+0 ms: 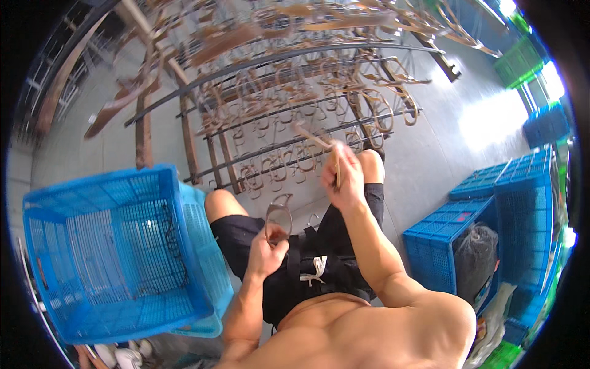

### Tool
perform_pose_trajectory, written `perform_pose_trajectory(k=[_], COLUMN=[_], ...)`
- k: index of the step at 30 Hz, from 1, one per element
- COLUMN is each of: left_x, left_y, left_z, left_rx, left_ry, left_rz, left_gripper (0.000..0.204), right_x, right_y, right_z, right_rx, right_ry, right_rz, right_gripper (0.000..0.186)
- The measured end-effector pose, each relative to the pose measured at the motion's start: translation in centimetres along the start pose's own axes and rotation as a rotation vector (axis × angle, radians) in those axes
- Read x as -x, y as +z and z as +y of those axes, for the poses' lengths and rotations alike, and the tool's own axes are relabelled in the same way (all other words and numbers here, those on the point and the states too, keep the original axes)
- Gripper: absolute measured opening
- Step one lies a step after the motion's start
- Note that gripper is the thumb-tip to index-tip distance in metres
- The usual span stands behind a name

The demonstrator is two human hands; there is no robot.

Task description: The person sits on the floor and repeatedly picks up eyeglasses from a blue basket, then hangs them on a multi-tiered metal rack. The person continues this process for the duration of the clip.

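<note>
My left hand (268,255) is closed low over my lap. From it rises a thin, dark brown curved loop (279,215), like a bent strip, whose exact kind I cannot tell. Farther forward, by my right knee, my right hand (345,178) is closed on a thin tan strip (319,138) that points toward the rack and is blurred by motion. Ahead of both hands stands a rack with dark bars (264,149). Rows of similar brown looped pieces (304,161) hang along it, and nearer, longer brown strips (227,44) cross its top.
A large blue plastic crate (114,323) sits at my left on a lighter blue one (212,264). More blue crates (430,246) stand at my right, with a dark plastic-wrapped bundle (476,261). A green crate (519,63) is at the far right. Grey floor (424,157) extends between.
</note>
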State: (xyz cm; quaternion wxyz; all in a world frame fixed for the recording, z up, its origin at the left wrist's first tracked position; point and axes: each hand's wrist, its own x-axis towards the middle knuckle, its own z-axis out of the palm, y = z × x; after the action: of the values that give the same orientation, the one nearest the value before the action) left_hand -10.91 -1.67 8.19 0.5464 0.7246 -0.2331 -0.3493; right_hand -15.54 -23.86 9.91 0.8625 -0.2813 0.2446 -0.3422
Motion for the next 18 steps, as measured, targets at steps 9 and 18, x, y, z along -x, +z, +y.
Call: perform_pose_trajectory(k=[9, 18], left_x=[-0.4, -1.1], left_y=[2.4, 3.3], left_z=[0.2, -0.5], left_rx=[0.606, 0.921], left_ry=[-0.157, -0.337], left_rz=[-0.283, -0.349], left_gripper=[0.042, 0.017], right_x=[-10.5, -10.6], right_y=[-3.8, -4.5], right_z=[-2.6, -3.8], right_rx=[0.453, 0.301], right_ry=[-0.499, -0.309], right_rz=[0.481, 0.323], right_gripper=[0.018, 0.019])
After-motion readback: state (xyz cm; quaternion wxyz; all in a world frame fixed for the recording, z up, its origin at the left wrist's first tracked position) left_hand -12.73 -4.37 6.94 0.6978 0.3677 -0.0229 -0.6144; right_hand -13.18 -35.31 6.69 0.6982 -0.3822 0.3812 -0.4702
